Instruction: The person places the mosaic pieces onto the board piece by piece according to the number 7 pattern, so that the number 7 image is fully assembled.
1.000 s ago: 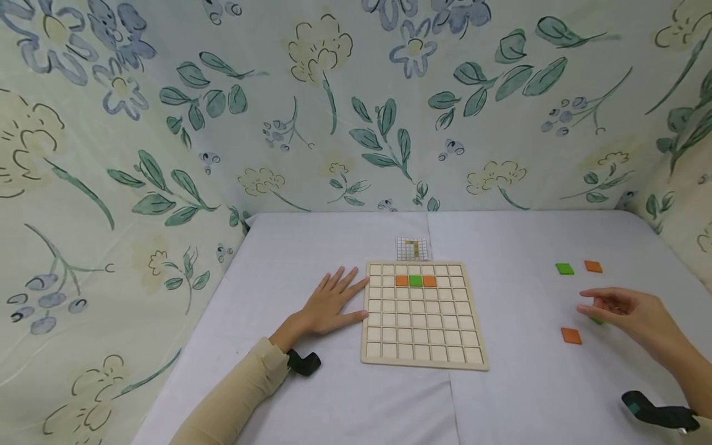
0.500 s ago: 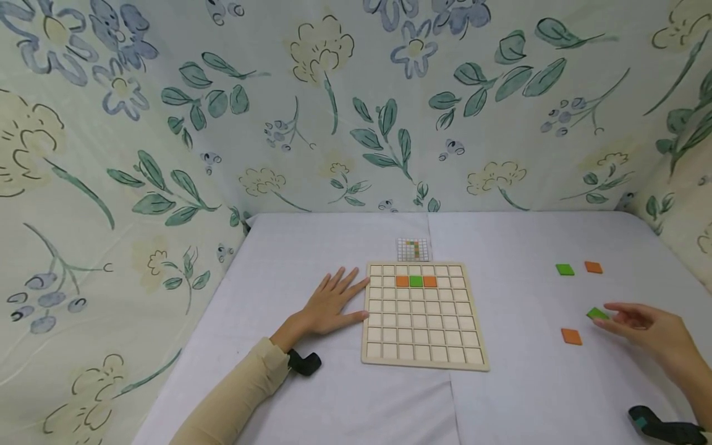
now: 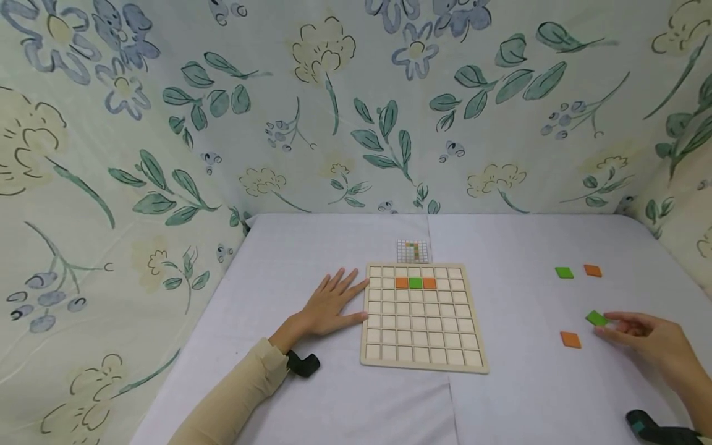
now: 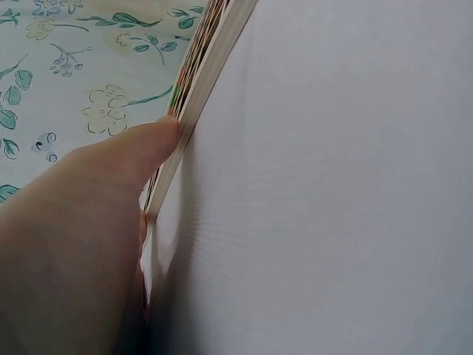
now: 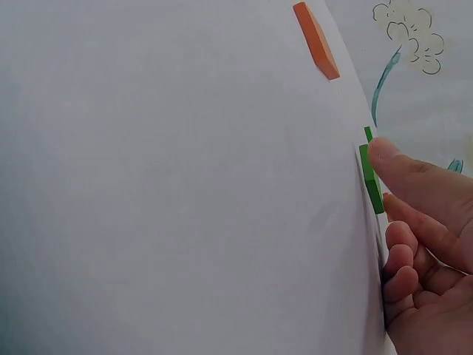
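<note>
My left hand (image 3: 329, 306) lies flat with fingers spread, its fingertips and thumb touching the left edge of a wooden grid board (image 3: 479, 337). In the left wrist view, the thumb (image 4: 140, 148) meets the board's side. On the board, a green tile (image 3: 415, 282) sits between an orange tile (image 3: 402, 282) and another orange tile (image 3: 429, 283). To the right, my right hand (image 3: 648, 337) has thumb and forefinger at the edges of a loose green tile (image 3: 596, 318), pinching it low at the table. Its other fingers are curled in the right wrist view.
A small printed pattern card (image 3: 413, 251) lies behind the board. Near the right hand are a loose orange tile (image 3: 570, 339), with a second green tile (image 3: 564, 272) and another orange tile (image 3: 593, 271) farther back. Floral fabric (image 3: 389, 123) rises behind the white table.
My right hand has come down and drawn back to the right, uncovering the green tile, and its fingertips have closed at that tile's edges. The left hand stays against the board.
</note>
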Available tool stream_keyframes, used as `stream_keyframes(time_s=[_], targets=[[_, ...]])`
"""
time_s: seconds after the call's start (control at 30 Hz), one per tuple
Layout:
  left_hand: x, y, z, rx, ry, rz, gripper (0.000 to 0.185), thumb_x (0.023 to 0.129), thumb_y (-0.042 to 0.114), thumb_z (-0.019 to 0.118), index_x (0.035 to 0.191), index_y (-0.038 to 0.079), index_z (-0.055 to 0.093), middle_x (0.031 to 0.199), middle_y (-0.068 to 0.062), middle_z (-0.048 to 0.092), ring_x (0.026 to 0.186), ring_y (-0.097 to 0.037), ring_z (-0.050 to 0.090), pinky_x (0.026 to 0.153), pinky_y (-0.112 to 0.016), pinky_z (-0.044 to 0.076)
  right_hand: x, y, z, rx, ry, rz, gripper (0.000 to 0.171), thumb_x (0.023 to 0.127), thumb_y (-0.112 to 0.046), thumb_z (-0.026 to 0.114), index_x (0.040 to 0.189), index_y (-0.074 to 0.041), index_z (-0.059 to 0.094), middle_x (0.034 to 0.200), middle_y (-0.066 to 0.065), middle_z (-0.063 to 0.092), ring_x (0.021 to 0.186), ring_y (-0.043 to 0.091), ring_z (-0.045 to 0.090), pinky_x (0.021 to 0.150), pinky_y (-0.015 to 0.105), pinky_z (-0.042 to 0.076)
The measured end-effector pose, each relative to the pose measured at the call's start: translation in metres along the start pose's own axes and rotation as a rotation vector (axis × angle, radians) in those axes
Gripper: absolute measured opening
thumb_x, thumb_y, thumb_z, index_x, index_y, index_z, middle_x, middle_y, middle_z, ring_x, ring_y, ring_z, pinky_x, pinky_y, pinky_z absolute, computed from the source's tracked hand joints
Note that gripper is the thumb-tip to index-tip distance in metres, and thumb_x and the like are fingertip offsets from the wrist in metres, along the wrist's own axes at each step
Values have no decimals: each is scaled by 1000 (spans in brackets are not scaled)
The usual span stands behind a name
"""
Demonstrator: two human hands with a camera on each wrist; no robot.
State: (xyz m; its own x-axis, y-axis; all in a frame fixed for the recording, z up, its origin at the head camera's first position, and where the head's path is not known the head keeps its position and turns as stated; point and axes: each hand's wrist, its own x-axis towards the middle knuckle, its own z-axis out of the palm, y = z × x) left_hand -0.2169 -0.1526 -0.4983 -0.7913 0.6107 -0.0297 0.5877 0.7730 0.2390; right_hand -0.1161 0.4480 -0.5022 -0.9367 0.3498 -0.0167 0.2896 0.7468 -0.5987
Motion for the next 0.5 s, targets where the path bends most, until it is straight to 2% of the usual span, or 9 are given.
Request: stream_keyframes(time_s=[0.2,0.5], targets=[[0,-1,1,-4,5,8,82,95,75,33,161,32,13,167,-3,5,152,-32,-3,119,-54,0,-1,-5,1,-31,11,-2,54,90,-23,76,123,16,58,84,11,56,72,21,41,54,26,33],[-1,0,-1,-11,7,12,80,95,73,35,161,32,14,167,-3,6,152,-32,-2,119,-54,0,1,-6,-1,-53,19,-64,46,89,-19,77,117,15,62,81,9,56,68,16,40,53,26,34]])
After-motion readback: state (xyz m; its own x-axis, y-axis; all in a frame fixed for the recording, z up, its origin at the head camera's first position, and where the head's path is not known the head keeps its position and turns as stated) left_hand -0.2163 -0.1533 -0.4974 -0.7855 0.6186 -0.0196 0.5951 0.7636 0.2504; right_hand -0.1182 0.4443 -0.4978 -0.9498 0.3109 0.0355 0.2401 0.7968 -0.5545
